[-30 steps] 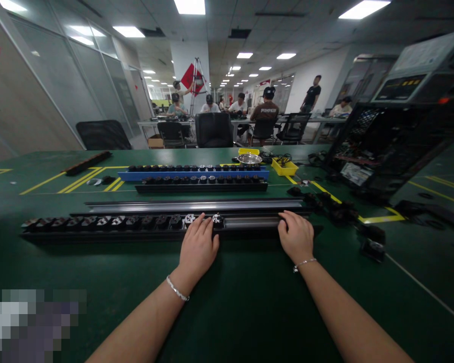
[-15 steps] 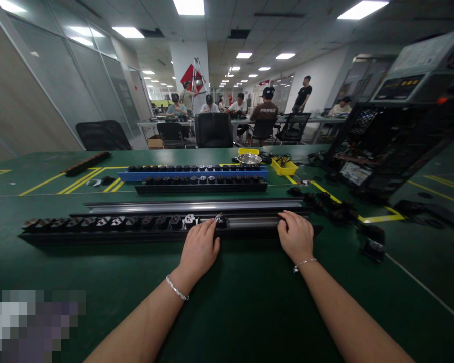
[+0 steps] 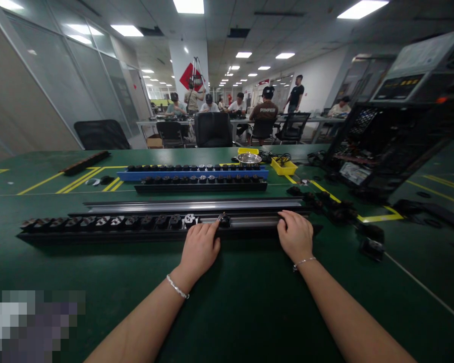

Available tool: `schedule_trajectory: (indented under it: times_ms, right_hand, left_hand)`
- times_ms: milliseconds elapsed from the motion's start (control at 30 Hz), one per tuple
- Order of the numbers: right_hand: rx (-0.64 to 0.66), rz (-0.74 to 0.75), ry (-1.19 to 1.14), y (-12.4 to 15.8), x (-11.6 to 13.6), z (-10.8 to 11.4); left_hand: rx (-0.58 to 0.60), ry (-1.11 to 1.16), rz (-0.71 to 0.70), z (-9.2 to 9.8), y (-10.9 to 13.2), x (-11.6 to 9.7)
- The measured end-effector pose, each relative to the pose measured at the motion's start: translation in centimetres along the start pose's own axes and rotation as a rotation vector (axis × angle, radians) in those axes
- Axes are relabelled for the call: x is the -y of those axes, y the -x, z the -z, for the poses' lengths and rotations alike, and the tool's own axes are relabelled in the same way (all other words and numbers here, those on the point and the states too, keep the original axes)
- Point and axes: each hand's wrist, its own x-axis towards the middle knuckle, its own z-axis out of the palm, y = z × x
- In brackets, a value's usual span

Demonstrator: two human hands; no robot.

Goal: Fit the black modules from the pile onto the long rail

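Observation:
A long black rail [image 3: 253,232] lies across the table before me, with a row of black and silver socket-like modules [image 3: 132,222] along its left and middle part. One separate module [image 3: 224,220] sits in the channel to the right of the row. My left hand [image 3: 200,245] rests at the rail's front edge, fingers forward, the index finger stretched out to that module's left side. At the right part of the rail, my right hand [image 3: 298,233] has its fingers bent over the edge, the thumb at the near side. The undersides of both hands' fingers are hidden.
Behind lies a second rail with a silver channel [image 3: 196,205]. Farther back are a blue rail [image 3: 192,175] with modules, a metal bowl [image 3: 248,159] and a yellow tray [image 3: 283,167]. Loose black parts [image 3: 336,207] and an opened computer case [image 3: 374,141] stand at right.
The separate module has slid slightly right along the channel, and my left index finger has reached out with it. My right hand stays in place. Two standing people in the background have shifted.

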Motion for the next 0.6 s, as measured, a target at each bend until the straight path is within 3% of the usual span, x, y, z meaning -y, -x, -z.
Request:
schedule_trajectory:
  times_ms: [133,267,467,600]
  right_hand:
    - [0.056,0.148,-0.085,0.2,1.5,0.2]
    - [0.127,0.266,-0.182,0.5,5.0,-0.2]
    - [0.179,0.157,-0.287,0.5,10.9,-1.4]
    - [0.173,0.108,-0.282,0.6,12.5,-1.9]
  left_hand:
    - [0.017,0.001,-0.003,0.1,-0.1,0.1]
    - [0.020,-0.010,-0.008,0.1,0.0,0.1]
    - [0.034,-0.019,-0.023,0.0,0.0,0.2]
    - [0.046,-0.017,-0.017,0.0,0.0,0.2]
